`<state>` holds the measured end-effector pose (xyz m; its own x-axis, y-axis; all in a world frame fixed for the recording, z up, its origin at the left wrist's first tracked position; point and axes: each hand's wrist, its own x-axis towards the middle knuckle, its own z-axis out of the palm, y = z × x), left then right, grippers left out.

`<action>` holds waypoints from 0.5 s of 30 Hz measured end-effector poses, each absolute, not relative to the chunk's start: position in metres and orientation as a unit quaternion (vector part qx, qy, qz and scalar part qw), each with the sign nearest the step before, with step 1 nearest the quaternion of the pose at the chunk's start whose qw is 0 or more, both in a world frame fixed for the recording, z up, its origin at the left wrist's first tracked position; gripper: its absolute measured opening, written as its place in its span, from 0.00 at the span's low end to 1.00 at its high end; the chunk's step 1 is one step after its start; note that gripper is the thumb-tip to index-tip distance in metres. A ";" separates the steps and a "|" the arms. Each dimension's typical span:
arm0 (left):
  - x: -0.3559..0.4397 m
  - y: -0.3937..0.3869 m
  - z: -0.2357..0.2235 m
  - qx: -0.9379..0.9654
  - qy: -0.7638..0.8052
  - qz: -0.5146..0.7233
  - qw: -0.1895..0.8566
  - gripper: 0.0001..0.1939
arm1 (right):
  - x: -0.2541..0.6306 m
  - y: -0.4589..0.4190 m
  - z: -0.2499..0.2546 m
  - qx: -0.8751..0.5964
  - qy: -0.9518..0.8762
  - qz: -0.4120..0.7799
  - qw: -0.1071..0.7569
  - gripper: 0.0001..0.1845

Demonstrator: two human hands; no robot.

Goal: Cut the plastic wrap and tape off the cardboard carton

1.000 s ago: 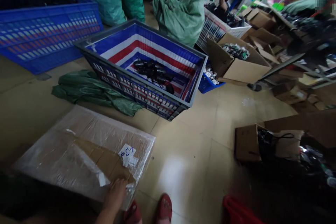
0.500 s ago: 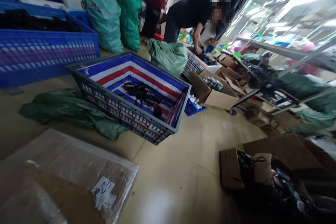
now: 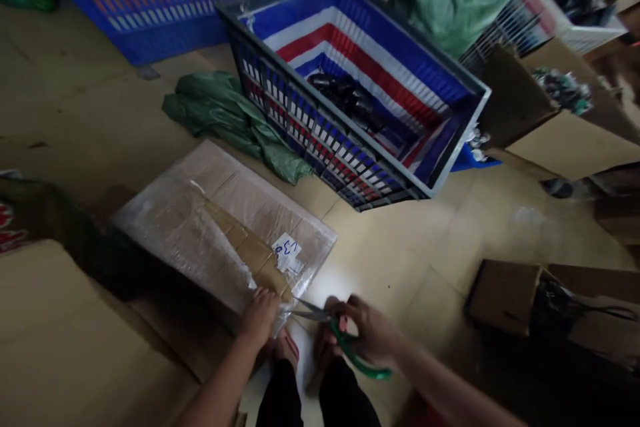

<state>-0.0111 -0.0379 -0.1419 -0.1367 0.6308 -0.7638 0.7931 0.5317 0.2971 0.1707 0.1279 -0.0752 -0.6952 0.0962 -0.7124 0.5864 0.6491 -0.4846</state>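
Note:
A flat cardboard box wrapped in clear plastic film (image 3: 210, 227) lies on the floor in front of me, with a small white handwritten label (image 3: 287, 250) near its close corner. My left hand (image 3: 259, 317) presses down on that close corner, fingers curled over the film's edge. My right hand (image 3: 367, 332) grips green-handled scissors (image 3: 336, 333). Their blades point left at the box corner, just beside my left hand.
A grey crate (image 3: 350, 167) lined with striped sheet holds dark items. Green sacking (image 3: 235, 121) lies beside it. A blue crate (image 3: 150, 7) stands behind, open cardboard boxes (image 3: 565, 140) at right, another carton (image 3: 505, 293) at lower right. My feet (image 3: 300, 353) are below.
The view swung up to the room and back down. My right hand has come in with scissors at the box corner; my left hand is again on that corner.

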 end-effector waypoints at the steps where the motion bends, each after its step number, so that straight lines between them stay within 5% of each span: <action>1: -0.013 -0.038 -0.144 0.485 0.738 -0.087 0.461 0.17 | 0.169 0.143 -0.084 0.166 0.864 -0.328 0.343 0.32; 6: -0.015 -0.035 -0.147 0.512 0.711 -0.095 0.473 0.16 | 0.128 0.194 -0.134 -0.089 0.919 -0.176 0.342 0.42; 15: -0.012 -0.040 -0.144 0.510 0.717 -0.079 0.468 0.13 | 0.074 0.187 -0.201 -0.354 0.879 -0.148 0.285 0.39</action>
